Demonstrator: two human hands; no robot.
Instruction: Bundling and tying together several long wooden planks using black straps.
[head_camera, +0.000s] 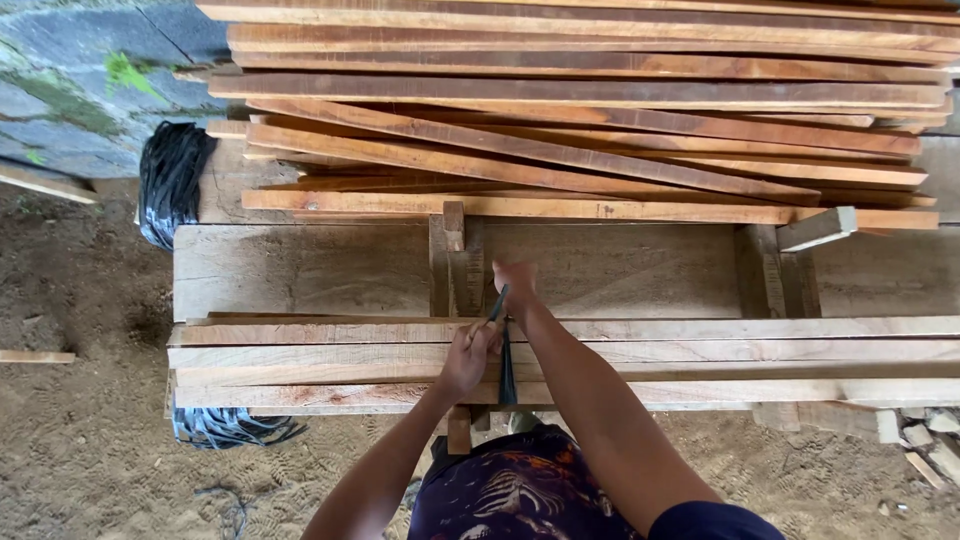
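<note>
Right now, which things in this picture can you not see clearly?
- Right hand, head view: blurred, so its grip cannot be told.
- Black strap: its lower end hides behind the slat bundle.
- Plank pile: cut by the top and right edges.
- Black strap bunch: ends tangled together.

Bare forearms, navy sleeve, dark patterned garment.
</note>
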